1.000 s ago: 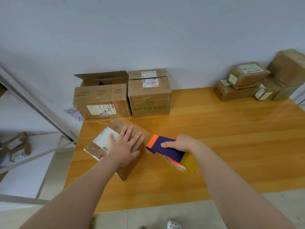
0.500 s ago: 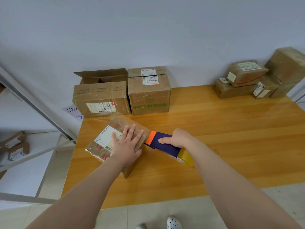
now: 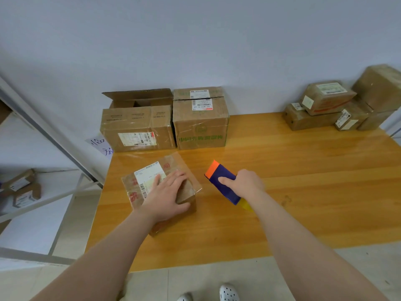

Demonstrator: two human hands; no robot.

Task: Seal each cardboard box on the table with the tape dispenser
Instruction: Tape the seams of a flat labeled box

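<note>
- Table (image 3: pixel 303 192) of yellow wood against a pale wall, carrying boxes in three groups.
- Nearest the person, towards the left, a small box (image 3: pixel 147 181) lies turned at an angle, with a white label on its top and shiny tape over it.
- The left grip (image 3: pixel 167 196) lies flat on that top, fingers straight and a little spread, thumb by the near right corner, curled round nothing.
- The right grip (image 3: pixel 245 184) is wrapped round the tape dispenser (image 3: pixel 218 173), index finger laid along its blue body.
- The dispenser's orange end points away and to the left, and a yellowish tape roll (image 3: pixel 246 205) shows at its near end. It sits just right of the small box, apart from it, with bare wood between. Whether it touches the table cannot be told.
- At the wall behind stand an open box (image 3: pixel 138 129), flaps up, and touching its right side a closed box (image 3: pixel 200 127) with green print.
- In the far right corner is a stack of smaller boxes (image 3: pixel 329 105).
- A paper note (image 3: pixel 101 145) with handwriting hangs off the far left corner.
- A white shelf frame (image 3: pixel 54 131) stands left of the table, with two boxes (image 3: pixel 21 187) on a shelf.
- White shoes (image 3: pixel 229 293) show on the floor tiles below.
</note>
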